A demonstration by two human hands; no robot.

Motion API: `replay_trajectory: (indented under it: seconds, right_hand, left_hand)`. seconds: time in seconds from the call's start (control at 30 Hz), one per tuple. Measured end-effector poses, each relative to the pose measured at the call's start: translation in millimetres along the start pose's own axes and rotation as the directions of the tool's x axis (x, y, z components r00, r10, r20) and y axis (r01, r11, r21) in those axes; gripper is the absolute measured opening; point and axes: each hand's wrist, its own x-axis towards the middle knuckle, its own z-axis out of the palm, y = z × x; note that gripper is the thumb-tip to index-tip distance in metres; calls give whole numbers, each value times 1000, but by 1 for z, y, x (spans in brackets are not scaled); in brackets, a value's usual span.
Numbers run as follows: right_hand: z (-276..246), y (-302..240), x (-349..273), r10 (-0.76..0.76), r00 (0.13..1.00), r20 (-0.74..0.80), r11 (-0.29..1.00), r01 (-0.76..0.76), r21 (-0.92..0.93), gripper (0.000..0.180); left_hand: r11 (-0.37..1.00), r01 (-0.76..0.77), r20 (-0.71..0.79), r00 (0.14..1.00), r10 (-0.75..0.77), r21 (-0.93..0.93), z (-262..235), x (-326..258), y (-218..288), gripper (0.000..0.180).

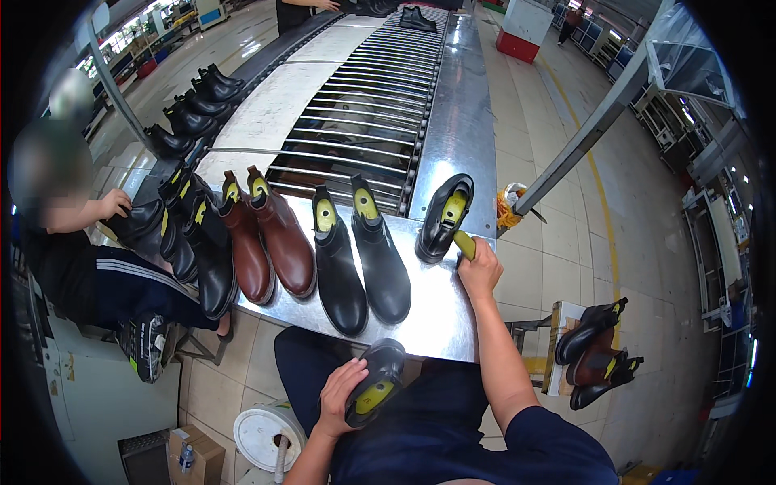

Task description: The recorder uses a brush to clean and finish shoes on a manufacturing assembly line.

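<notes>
My left hand (pixel 343 395) is wrapped round a black shoe (pixel 386 360) over my lap. Its opening faces up and a yellow-green insole (pixel 374 398) shows inside. At the table's right edge, my right hand (pixel 481 271) grips a yellow-green strip (pixel 464 244) that looks like an insole; most of it is hidden by the fingers. Just beyond that hand stands another black shoe (pixel 435 238) with yellow-green lining in its opening. To its left, a pair of black ankle boots (pixel 343 287) and a brown pair (pixel 289 250) stand upright on the metal table (pixel 440 323).
A roller conveyor (pixel 364 105) runs away from the table. More black boots line its left side (pixel 190 121). A co-worker's hand (pixel 115 204) touches black boots at the left. Boots rest on a rack (pixel 562 343) at the right. A white bucket (pixel 263 436) stands below left.
</notes>
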Motion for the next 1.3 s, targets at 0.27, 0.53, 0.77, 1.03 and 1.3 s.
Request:
replay_trajectory:
  seconds: [0.27,0.53,0.77,1.03,1.3]
  right_hand:
    - [-3,5,-2,19,1000,18,999,-20,39,34]
    - [10,-5,2,-20,1000,-21,1000,20,11,32]
    - [0,6,-2,-39,999,-38,999,38,-30,28]
    - [-3,0,-1,-66,997,-32,998,66,-17,23]
    - [-8,-5,2,-65,997,-47,998,66,15,20]
  left_hand:
    - [998,21,4,1000,-21,-57,-5,13,8,58]
    - [1000,20,-8,1000,-20,-11,-5,6,9,55]
    - [999,-16,10,1000,15,51,7,0,3,65]
    - [1000,14,0,1000,-14,22,5,1,8,69]
    - [1000,13,-25,1000,-13,-6,3,10,11,65]
